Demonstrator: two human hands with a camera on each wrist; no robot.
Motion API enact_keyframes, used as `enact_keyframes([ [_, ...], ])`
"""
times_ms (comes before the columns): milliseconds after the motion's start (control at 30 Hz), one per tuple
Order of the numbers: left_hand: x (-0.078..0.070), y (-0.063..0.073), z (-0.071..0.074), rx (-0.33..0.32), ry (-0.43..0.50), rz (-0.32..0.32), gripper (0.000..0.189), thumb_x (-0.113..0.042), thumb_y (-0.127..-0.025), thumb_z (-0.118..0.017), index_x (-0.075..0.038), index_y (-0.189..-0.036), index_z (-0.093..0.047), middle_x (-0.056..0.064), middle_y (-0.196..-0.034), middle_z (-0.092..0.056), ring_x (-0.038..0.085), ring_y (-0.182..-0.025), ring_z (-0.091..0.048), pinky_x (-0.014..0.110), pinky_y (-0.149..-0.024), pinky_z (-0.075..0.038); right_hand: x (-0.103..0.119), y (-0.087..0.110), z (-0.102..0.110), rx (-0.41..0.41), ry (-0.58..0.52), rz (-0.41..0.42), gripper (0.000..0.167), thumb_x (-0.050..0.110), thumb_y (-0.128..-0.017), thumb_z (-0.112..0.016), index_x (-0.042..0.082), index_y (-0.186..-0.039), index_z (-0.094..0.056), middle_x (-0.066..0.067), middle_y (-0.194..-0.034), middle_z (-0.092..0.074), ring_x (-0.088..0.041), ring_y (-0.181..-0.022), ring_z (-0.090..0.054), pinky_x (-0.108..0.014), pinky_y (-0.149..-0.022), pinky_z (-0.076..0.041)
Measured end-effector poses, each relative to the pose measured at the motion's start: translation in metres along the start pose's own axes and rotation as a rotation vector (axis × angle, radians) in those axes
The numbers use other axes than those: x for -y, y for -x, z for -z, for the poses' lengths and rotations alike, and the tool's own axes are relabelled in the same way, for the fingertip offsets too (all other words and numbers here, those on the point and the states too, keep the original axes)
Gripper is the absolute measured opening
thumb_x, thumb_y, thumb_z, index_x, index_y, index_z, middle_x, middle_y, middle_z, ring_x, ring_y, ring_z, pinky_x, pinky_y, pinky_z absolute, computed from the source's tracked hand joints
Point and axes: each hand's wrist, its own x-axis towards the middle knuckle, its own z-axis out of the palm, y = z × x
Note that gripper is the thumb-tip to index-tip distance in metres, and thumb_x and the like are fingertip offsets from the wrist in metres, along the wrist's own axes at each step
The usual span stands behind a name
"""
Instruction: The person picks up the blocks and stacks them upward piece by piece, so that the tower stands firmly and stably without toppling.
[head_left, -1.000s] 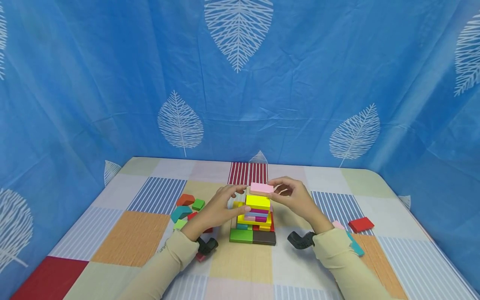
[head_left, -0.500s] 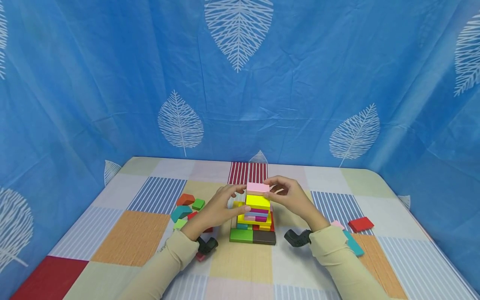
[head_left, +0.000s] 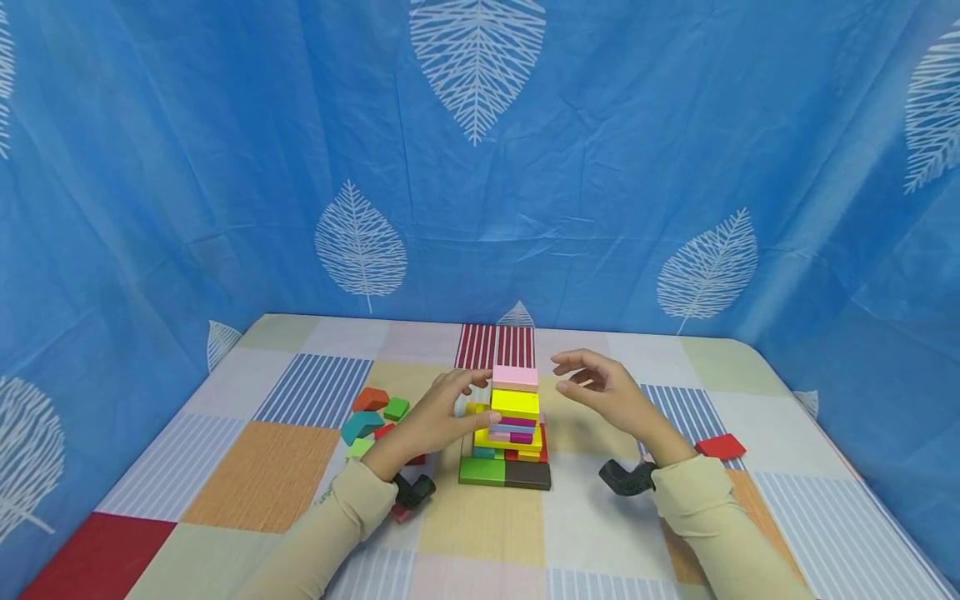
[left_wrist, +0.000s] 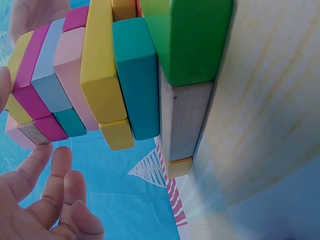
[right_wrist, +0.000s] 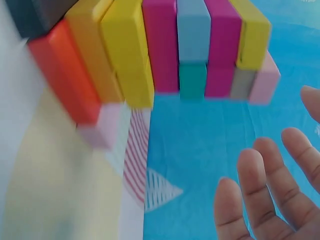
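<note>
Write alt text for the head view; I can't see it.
A colorful block tower, topped by a pink block, stands between a person's left hand, close at its left side, and right hand, which is apart from it and holds nothing. Loose blocks lie on patchwork cloth to both sides, before a blue backdrop.

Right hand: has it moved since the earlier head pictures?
Yes. In the head view, the right hand has shifted rightward, leaving a gap beside the block tower, which stayed put.

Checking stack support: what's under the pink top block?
Under the pink block: a grey block, then a magenta block. Its underside is covered, so full contact can't be seen.
</note>
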Motion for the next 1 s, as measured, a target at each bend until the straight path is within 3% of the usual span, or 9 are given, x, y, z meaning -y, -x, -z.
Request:
enact_keyframes([
  [300, 0.0, 0.0, -0.001, -0.002, -0.002, 0.011, 0.07, -0.031, -0.1, -0.08, -0.01, -0.16, -0.051, 0.011, -0.15, -0.057, 0.031, -0.132, -0.05, 0.056, -0.103, -0.054, -0.015, 0.029, 0.04, 0.079, 0.057, 0.001, 0.027, 0.001, -0.102, -0.07, -0.007, -0.128, -0.07, -0.025, -0.119, -0.073, -0.012, -0.1, -0.068, -0.025, -0.088, -0.058],
  [500, -0.002, 0.0, -0.001, -0.015, -0.005, 0.018, 0.069, -0.03, -0.099, -0.081, -0.011, -0.159, -0.053, 0.011, -0.147, -0.058, 0.031, -0.131, -0.051, 0.057, -0.103, -0.054, -0.032, 0.046, 0.066, 0.161, 0.07, 0.064, 0.023, -0.004, -0.101, -0.069, -0.009, -0.124, -0.07, -0.001, -0.115, -0.075, -0.009, -0.096, -0.069, -0.024, -0.083, -0.059],
  [567, -0.002, 0.001, -0.001, -0.015, -0.004, 0.015, 0.069, -0.03, -0.099, -0.081, -0.01, -0.159, -0.053, 0.012, -0.147, -0.058, 0.032, -0.131, -0.051, 0.057, -0.103, -0.054, -0.04, 0.053, 0.074, 0.182, 0.077, 0.064, 0.023, -0.005, -0.101, -0.069, -0.011, -0.123, -0.069, 0.001, -0.114, -0.075, -0.009, -0.096, -0.069, -0.023, -0.082, -0.058],
  [800, -0.001, -0.001, -0.001, -0.005, 0.005, -0.003, 0.069, -0.031, -0.1, -0.08, -0.01, -0.159, -0.052, 0.013, -0.15, -0.056, 0.033, -0.132, -0.05, 0.058, -0.103, -0.054, -0.06, 0.076, 0.095, 0.229, 0.182, -0.033, 0.022, -0.005, -0.099, -0.072, -0.009, -0.12, -0.071, -0.016, -0.111, -0.075, -0.002, -0.094, -0.067, -0.023, -0.08, -0.059],
  [1000, 0.001, -0.001, -0.001, -0.005, 0.001, -0.007, 0.07, -0.03, -0.1, -0.08, -0.01, -0.16, -0.051, 0.012, -0.149, -0.058, 0.033, -0.132, -0.05, 0.058, -0.104, -0.052, -0.064, 0.086, 0.105, 0.308, 0.296, -0.109, 0.03, 0.004, -0.095, -0.081, -0.006, -0.122, -0.073, -0.012, -0.11, -0.074, 0.001, -0.095, -0.062, -0.027, -0.082, -0.06],
])
